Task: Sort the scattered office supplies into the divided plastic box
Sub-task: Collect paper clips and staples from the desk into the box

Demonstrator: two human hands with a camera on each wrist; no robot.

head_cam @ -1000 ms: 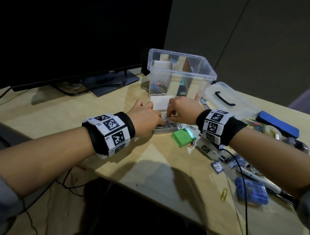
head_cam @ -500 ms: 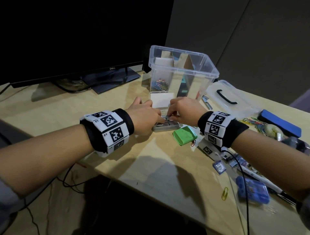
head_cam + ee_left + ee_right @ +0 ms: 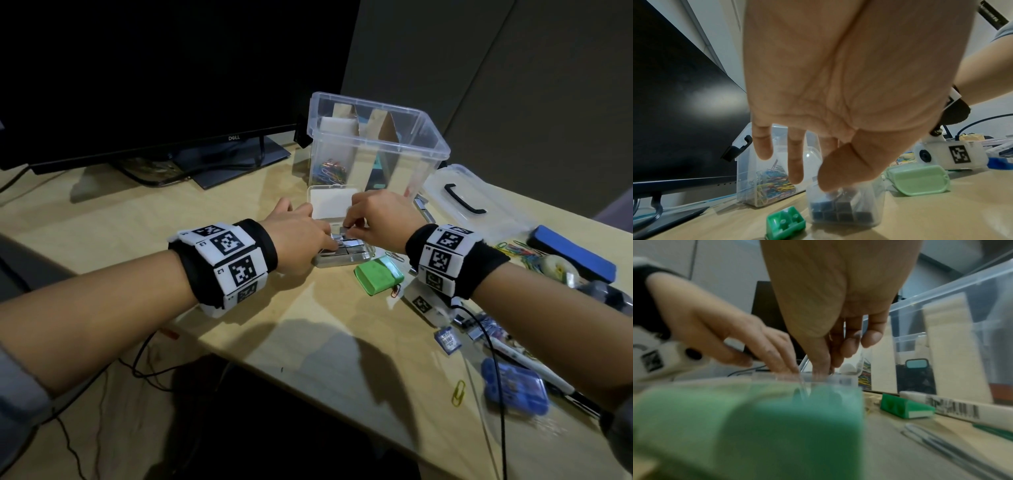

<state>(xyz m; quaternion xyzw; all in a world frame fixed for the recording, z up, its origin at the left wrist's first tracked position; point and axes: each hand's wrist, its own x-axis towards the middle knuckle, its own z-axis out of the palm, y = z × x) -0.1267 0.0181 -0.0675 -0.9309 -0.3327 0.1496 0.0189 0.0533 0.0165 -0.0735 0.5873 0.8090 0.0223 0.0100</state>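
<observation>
- The left hand (image 3: 301,236) lies palm down over the left end of a small clear case (image 3: 342,255). Its fingers are nearly straight; its thumb (image 3: 846,167) and a fingertip press onto the staple blocks inside, and it grips nothing.
- The right hand (image 3: 378,219) hovers over the same case with its fingers curled down. Thumb and forefinger pinch a staple block (image 3: 346,230) at the top of the stack.
- The small clear case sits on the desk (image 3: 239,335) in front of the big box. Its hinged lid (image 3: 330,202) stands open against the box wall. Inside are grey metal staple blocks (image 3: 840,211) in tight rows.
- The divided plastic box (image 3: 376,147) stands toward the back edge of the desk, beside the monitor (image 3: 154,75). It is clear, open at the top, and split by upright cardboard dividers (image 3: 380,133).
- Its left compartment holds a heap of coloured paper clips (image 3: 330,169). A dark item with a pale blue face (image 3: 915,364) lies in another compartment; what it is cannot be told.
- A pale green case (image 3: 378,274) lies just right of the staple case. A small dark green piece (image 3: 786,224) lies at its near left.
- Toward the right edge lie the box lid (image 3: 469,202), loose clips (image 3: 517,250), a blue eraser (image 3: 568,251), a blue case (image 3: 513,387) and a yellow clip (image 3: 459,392).
</observation>
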